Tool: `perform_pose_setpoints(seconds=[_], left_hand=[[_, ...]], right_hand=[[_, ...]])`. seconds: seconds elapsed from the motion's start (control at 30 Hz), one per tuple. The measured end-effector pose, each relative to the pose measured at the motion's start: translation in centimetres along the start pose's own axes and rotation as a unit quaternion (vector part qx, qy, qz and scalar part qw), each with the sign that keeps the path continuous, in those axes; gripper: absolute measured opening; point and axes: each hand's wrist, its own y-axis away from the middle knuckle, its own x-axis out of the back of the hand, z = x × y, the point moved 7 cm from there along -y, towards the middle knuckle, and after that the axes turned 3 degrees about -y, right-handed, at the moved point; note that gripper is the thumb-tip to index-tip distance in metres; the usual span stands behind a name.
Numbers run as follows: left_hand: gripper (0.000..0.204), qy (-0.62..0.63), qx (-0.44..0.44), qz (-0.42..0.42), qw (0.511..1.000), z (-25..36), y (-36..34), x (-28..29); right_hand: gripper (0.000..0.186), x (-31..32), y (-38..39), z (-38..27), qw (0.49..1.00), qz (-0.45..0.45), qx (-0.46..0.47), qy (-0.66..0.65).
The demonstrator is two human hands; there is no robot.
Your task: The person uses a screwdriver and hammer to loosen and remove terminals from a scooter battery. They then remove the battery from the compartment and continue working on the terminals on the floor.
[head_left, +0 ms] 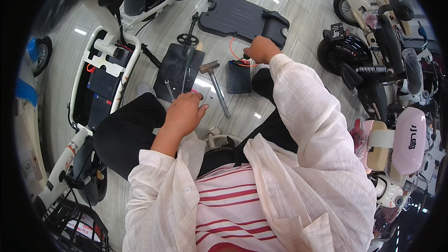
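Tile floor [298, 14]: pale, glossy, reflecting the lights; vehicles parked on both sides.
Right hand [262, 50]: fingers curled tight, looks pinched on a small dark piece [246, 57] by the orange cable [231, 44]; contact mostly hidden.
Left hand [184, 112]: palm down, fingers loosely bent, thumb apart, just below the mat. Can't tell if it has hold of the small pink bit [194, 91] at its fingertips.
Black box [239, 78]: on tile, below the right hand, orange-red lead across its top edge.
Black panel [238, 16]: flat, ahead of the hands, cable running from its near edge.
Mat [170, 63]: dark, with screwdriver [189, 58] and wrench [168, 86] on it.
Snag risk: short cable; a hard pull could drag the panel or strain the joint.
Short risk: if the box is live, the hammer [216, 84] close beside it could bridge bare ends.
Slide risk: slick tile, a knock could send the hammer skidding.
Edges: narrow gap between hammer and box; white frame [103, 46] bounds the left.
Room: widest toward the right, between panel and dark scooter [345, 56].
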Motion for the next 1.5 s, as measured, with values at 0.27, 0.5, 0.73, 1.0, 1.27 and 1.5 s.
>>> perform_pose_setpoints(seconds=[0.27, 0.5, 0.73, 1.0, 1.27, 1.5], left_hand=[[0.03, -0.001, 0.004, 0.006, 1.0, -0.5, 0.4, -0.1], [0.029, 0.104, 0.026, -0.009, 0.994, -1.0, -0.6, -1.9], [0.049, 0.732, 0.328, -0.112, 0.586, -1.5, -2.8, -16.8], [0.049, 0.893, 0.322, -0.096, 0.301, 1.0, -9.9, -20.9], [0.036, 0.843, 0.459, -0.16, 0.232, 2.2, -9.4, -21.1], [0.038, 0.822, 0.5, -0.151, 0.228, 1.7, -9.3, -20.3]], right_hand=[[0.037, -0.2, -0.1, 0.1, 0.999, -0.038, -0.031, 0.009], [0.039, -2.4, 1.4, -1.9, 0.997, -0.049, 0.044, 0.034], [0.042, -6.1, 7.1, -5.2, 0.994, -0.074, 0.078, 0.009], [0.027, -12.8, 6.4, -2.9, 0.965, -0.191, 0.063, -0.17], [0.036, -10.3, 8.6, -5.1, 0.916, -0.237, -0.219, -0.24], [0.036, -10.3, 7.0, -6.5, 0.956, -0.222, -0.118, -0.15]])
